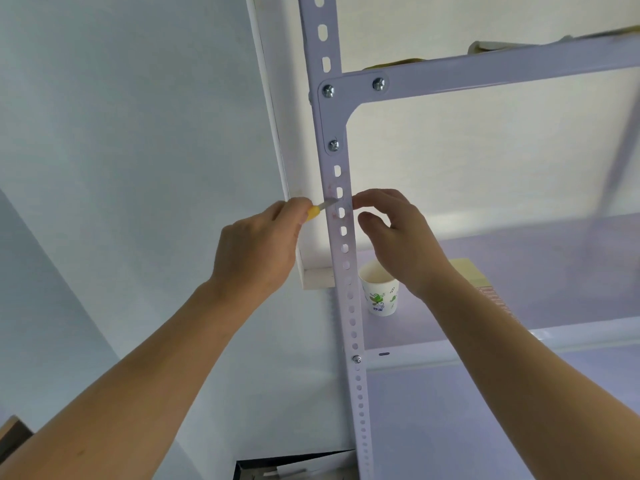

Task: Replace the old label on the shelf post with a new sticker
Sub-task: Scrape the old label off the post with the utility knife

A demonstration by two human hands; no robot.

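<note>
**Position of the work.** The shelf post [348,306] stood upright between the person's two hands, its long axis running top to bottom and its row of holes facing the observer. Faint reddish label remains [331,194] lay on the post's face, directly at the tip of the blade and level with both sets of fingertips.

**Left hand.** The left hand [256,244] was clenched round the yellow handle of a small knife [313,213]. The blade pointed rightward and slightly up, crossing the post's axis, with its tip on the near edge of the post's face. This hand was the one engaged with the work.

**Right hand.** The right hand [398,237] sat just beside the post's far edge. Its fingers were loosely curled, thumb and forefinger parted, and nothing was seen between them. Whether the forefinger touched the post could not be established.

**Clearances.** In my judgement, scraping along the post would have free travel above and below the fingers, up to the screwed bracket overhead. Left of the knuckles, a white ledge [317,277] on the wall stood close and limited the wrist's swing. Below the right hand, a paper cup [380,296] stood on the shelf [485,336], near the post.

**Outstanding.** No new sticker was visible.
</note>
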